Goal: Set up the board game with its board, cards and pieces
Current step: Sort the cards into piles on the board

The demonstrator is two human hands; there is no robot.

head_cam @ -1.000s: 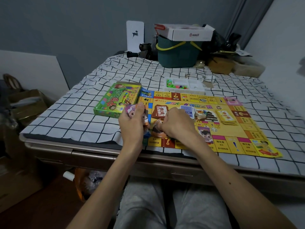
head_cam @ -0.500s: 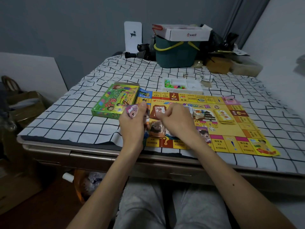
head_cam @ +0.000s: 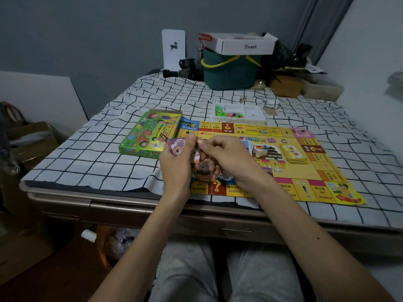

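cards (head_cam: 177,146) gripped upright by left hand (head_cam: 177,170) above near-left corner of board (head_cam: 302,172) — right hand (head_cam: 229,158), touching from the right, pinches their top edge; likely peeling one off.

Yellow board (head_cam: 290,171) flat on cloth, card stack (head_cam: 294,154) on it, green box (head_cam: 150,135) left, pieces tray (head_cam: 238,114) behind.

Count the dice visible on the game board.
1. A white die lies on the yellow game board, just right of the right hand. More could be hidden under that hand or in the white tray.
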